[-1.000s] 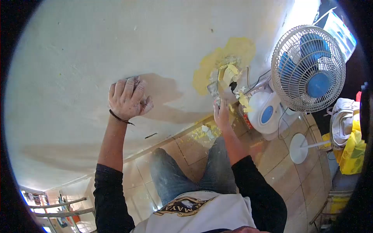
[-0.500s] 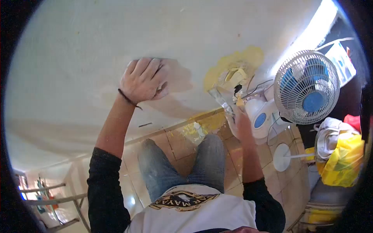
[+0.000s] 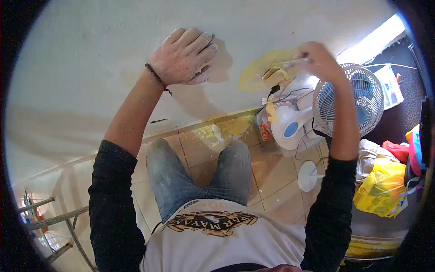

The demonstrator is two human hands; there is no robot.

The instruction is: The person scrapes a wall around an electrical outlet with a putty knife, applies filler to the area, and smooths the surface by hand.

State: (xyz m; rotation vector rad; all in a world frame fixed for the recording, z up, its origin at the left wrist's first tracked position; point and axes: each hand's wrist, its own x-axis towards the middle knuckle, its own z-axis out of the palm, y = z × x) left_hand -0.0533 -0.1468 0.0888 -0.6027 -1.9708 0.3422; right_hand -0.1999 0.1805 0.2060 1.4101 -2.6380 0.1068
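Note:
My left hand (image 3: 185,56), dusted white, is closed against the pale wall (image 3: 113,36). A thin dark edge shows at its fingertips, but I cannot make out what it holds. My right hand (image 3: 316,61), blurred, grips what looks like a putty knife (image 3: 294,62) with a flat, shiny blade. The blade points left at a yellow patch (image 3: 253,75) on the wall, where a wall box with peeling pale material (image 3: 273,72) sits. A black plug and cable (image 3: 273,90) hang just below it.
A fan (image 3: 349,99) with a white base (image 3: 290,124) stands at the right, close to my right forearm. Yellow paint flakes (image 3: 222,131) lie on the tiled floor by the wall. A yellow bag (image 3: 380,188) lies right; a metal rack (image 3: 54,222) stands lower left.
My right hand has risen with the putty knife, from low beside the fan base to the yellow patch. My left hand has slid up and right along the wall. The view has shifted slightly.

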